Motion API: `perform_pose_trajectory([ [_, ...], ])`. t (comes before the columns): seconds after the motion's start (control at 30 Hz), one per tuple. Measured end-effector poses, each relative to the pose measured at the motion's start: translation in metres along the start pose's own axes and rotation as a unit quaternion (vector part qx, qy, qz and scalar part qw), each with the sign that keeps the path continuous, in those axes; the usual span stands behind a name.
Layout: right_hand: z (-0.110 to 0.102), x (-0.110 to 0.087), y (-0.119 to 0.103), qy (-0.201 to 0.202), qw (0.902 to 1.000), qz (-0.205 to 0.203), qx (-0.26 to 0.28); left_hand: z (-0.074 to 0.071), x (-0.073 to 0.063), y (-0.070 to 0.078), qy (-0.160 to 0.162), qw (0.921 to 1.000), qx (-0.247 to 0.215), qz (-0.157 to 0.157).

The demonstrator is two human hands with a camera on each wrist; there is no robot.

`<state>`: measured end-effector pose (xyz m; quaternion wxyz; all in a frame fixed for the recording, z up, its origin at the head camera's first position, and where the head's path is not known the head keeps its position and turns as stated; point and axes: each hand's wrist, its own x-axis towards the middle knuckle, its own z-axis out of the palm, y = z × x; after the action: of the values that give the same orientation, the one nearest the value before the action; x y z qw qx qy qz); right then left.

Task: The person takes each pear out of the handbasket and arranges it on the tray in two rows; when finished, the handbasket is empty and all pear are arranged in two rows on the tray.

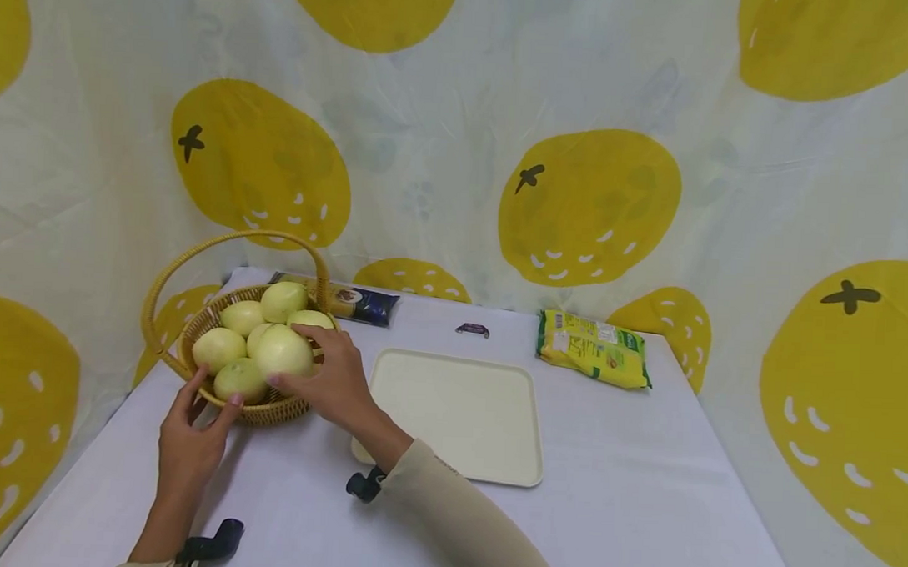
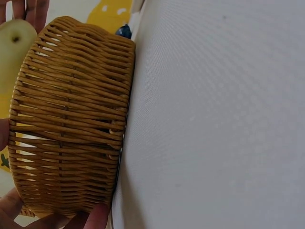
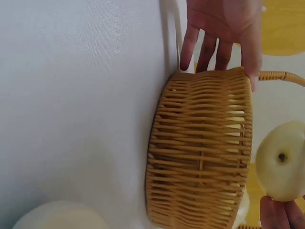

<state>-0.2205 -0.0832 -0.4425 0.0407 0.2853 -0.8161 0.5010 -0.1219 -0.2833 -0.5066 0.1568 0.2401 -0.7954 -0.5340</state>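
Both hands are at work on the wicker basket (image 1: pixel 277 412), which stands toward the left of the white-covered table (image 1: pixel 627 490). With its thumb at the rim and its fingers against the woven wall, the left hand (image 1: pixel 191 441) grips the basket's near left side. Fingers and thumb of the right hand (image 1: pixel 336 378) are closed around a pale yellow-green pear (image 1: pixel 284 351), held raised above the rim on the basket's right side; both wrist views show a dark dimple in its skin. Six more pears (image 1: pixel 219 350) can be seen in the basket, piled closely together, and its tall arched handle (image 1: pixel 322 279) stands upright over them. Just to the right of the basket lies a cream rectangular tray (image 1: pixel 457 417) with rounded corners, its near left corner partly covered by the right forearm in its beige sleeve (image 1: pixel 461 517). Behind the basket, partly hidden by it, is a dark blue and yellow packet (image 1: pixel 372 306). A small dark wrapped item (image 1: pixel 472 328) rests beyond the tray, and a yellow-and-green bag (image 1: pixel 594 348) lies near the table's far right corner. Large yellow fruits are printed on the pale curtain (image 1: pixel 429 149) behind.
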Motion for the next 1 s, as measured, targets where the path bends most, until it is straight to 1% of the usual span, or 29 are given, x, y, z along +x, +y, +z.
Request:
perform_pose_trajectory([
  [0.17,-0.013,-0.002,0.006,0.029,0.9983,0.009,0.05,0.001,-0.001,0.002,-0.002,0.9999,0.012,-0.009],
  [0.33,-0.028,-0.002,0.019,0.068,0.9957,0.01,0.062,0.001,-0.003,0.004,-0.004,0.9998,0.014,-0.009],
  [0.47,-0.039,-0.001,0.031,0.093,0.9935,0.024,0.061,0.001,-0.003,0.006,0.001,0.9996,0.019,-0.022],
  [0.57,-0.046,0.0,0.041,0.103,0.9918,0.046,0.059,0.0,-0.003,0.007,0.003,0.9993,0.02,-0.031],
  [0.77,-0.056,-0.001,0.061,0.113,0.9878,0.096,0.047,0.0,-0.003,0.005,0.001,0.9994,0.012,-0.033],
  [1.0,-0.063,-0.006,0.08,0.114,0.9823,0.147,0.025,0.0,-0.004,0.008,-0.002,0.9993,0.018,-0.032],
])
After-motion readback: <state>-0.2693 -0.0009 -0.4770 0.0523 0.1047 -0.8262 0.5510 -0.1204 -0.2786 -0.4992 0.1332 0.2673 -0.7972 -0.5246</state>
